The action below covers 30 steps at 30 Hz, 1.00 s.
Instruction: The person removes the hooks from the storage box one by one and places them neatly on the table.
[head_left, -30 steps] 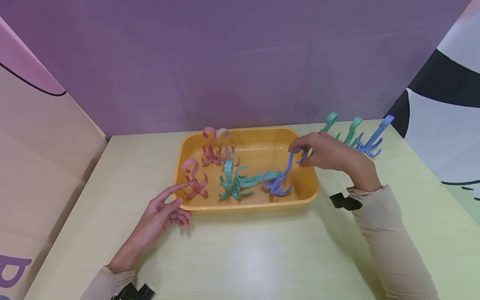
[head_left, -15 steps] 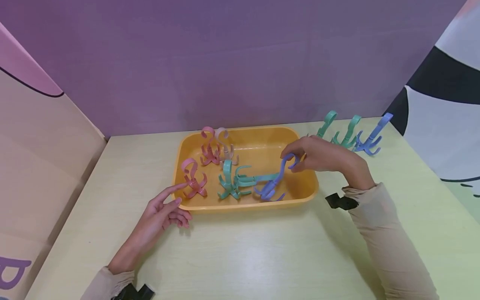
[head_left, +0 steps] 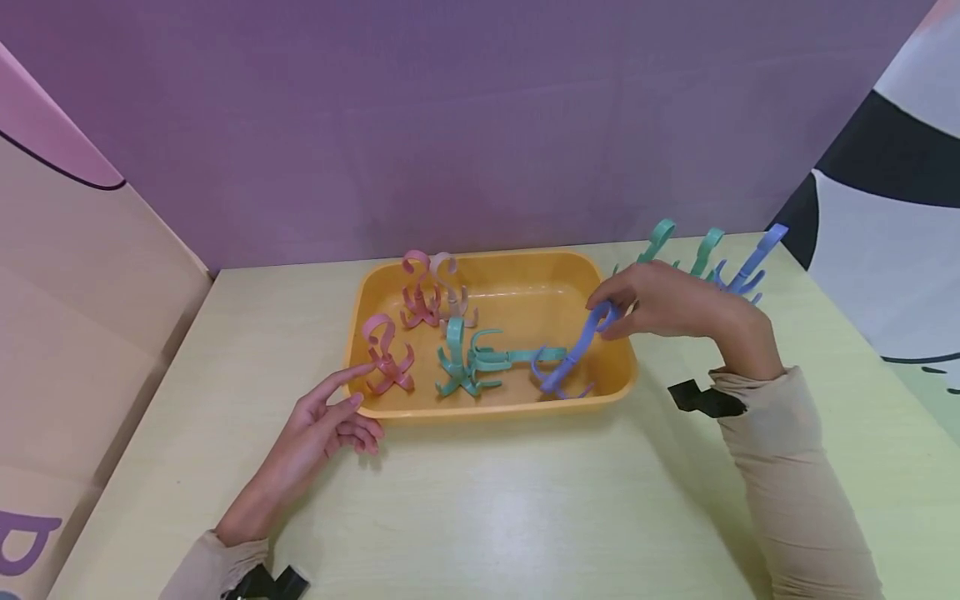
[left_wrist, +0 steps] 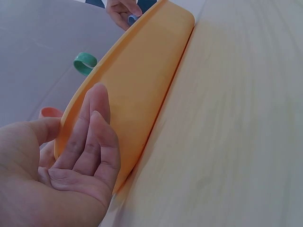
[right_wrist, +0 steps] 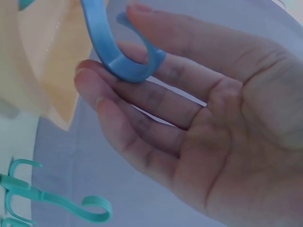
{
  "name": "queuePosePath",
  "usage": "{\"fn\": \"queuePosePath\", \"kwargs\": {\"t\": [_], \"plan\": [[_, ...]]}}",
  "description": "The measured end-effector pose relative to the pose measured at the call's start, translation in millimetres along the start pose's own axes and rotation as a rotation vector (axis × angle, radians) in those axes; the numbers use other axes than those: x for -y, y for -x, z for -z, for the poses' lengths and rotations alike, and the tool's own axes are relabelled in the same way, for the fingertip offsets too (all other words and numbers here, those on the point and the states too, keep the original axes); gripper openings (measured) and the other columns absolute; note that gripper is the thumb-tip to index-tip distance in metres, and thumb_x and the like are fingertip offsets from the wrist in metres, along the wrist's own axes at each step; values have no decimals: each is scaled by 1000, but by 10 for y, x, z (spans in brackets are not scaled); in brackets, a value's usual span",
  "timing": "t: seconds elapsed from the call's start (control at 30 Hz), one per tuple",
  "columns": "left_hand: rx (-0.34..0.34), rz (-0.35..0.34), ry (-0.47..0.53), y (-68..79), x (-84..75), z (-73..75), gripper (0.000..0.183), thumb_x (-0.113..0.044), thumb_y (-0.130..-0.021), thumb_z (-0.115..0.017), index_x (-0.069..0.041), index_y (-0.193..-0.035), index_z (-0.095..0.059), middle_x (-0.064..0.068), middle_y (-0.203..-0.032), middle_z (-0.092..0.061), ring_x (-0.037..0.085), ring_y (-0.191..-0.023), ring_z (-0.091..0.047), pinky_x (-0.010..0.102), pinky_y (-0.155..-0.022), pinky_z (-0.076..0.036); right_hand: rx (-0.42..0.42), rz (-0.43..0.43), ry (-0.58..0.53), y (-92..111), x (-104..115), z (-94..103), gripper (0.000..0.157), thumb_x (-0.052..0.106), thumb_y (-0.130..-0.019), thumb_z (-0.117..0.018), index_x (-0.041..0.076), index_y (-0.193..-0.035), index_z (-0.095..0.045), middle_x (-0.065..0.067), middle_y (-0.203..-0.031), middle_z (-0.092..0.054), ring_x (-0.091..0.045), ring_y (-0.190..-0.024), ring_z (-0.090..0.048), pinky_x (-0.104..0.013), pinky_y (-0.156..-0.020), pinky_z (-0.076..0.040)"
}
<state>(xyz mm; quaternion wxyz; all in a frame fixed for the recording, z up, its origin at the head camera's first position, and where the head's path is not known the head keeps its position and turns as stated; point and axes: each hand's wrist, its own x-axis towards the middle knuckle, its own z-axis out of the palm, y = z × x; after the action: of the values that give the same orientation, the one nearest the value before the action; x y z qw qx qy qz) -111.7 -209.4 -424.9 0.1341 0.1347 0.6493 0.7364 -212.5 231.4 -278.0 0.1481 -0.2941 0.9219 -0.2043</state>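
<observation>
My right hand (head_left: 671, 300) pinches the curled top of a blue multi-prong hanging hook (head_left: 573, 358) between thumb and fingers. The hook leans to the right inside the yellow tray (head_left: 555, 264), its prongs low near the front wall. In the right wrist view, the blue curl (right_wrist: 111, 56) lies against my fingers. My left hand (head_left: 322, 429) is at the tray's front left corner, index finger reaching over the rim beside a pink hook (head_left: 390, 371), thumb at the rim. Its other fingers bend loosely outside the wall. Green hooks (head_left: 456, 362) (head_left: 517, 358) lie left of the blue one.
At the tray's back left stand a pink hook (head_left: 420, 296) and a pale pink hook (head_left: 453, 304). On the table to the right, partly behind my right hand, are green hooks (head_left: 707, 250) and another blue hook (head_left: 753, 262). A purple wall (head_left: 480, 125) rises behind the table.
My right hand shifted left with the blue hook, then back to the right; the hook now leans further over. The left hand stays at the tray corner.
</observation>
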Motion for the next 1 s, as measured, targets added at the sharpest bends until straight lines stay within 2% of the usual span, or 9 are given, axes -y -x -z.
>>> {"fn": "queuePosePath", "kwargs": {"t": [0.3,0.53,0.63,0.73,0.8,1.0], "plan": [[3,-9,5,9,17,14,46,-18,-108,-44,-5,-151,-34,15,-86,-75,26,-73,-73,28,-65,-57,-116,-40,34,120,96,83,36,20,-86,-80,10,-119,-72,-3,-110,-73,-19,-93,-68,-35,-78,-55],[6,-11,8,17,10,13,46,-18,-108,-43,-6,-152,-34,15,-88,-75,25,-73,-73,28,-65,-57,-198,-39,25,174,177,96,36,20,-87,-79,14,-122,-72,5,-96,-72,-14,-75,-59,-28,-65,-48],[9,-14,5,12,9,18,47,-18,-108,-44,-4,-152,-33,14,-88,-75,26,-74,-73,28,-65,-57,-237,-46,32,194,219,108,41,20,-86,-80,13,-125,-70,4,-99,-73,-16,-82,-63,-29,-69,-49],[11,-15,-1,1,10,15,48,-19,-108,-44,-3,-152,-32,14,-88,-75,26,-75,-73,29,-66,-58,-271,-47,26,208,254,106,43,17,-86,-80,11,-127,-68,1,-101,-74,-20,-91,-67,-35,-77,-53],[17,-19,-1,-3,12,8,48,-18,-109,-43,-2,-152,-31,14,-88,-75,26,-75,-73,29,-66,-57,-295,-24,31,208,256,80,44,16,-87,-79,9,-128,-67,-2,-105,-74,-22,-97,-69,-41,-83,-54],[7,-10,15,5,6,-2,48,-18,-108,-44,-3,-152,-32,15,-87,-75,26,-74,-73,29,-66,-58,-405,67,78,221,209,-59,45,17,-85,-81,10,-128,-67,-2,-109,-74,-23,-97,-71,-46,-86,-55]]}}
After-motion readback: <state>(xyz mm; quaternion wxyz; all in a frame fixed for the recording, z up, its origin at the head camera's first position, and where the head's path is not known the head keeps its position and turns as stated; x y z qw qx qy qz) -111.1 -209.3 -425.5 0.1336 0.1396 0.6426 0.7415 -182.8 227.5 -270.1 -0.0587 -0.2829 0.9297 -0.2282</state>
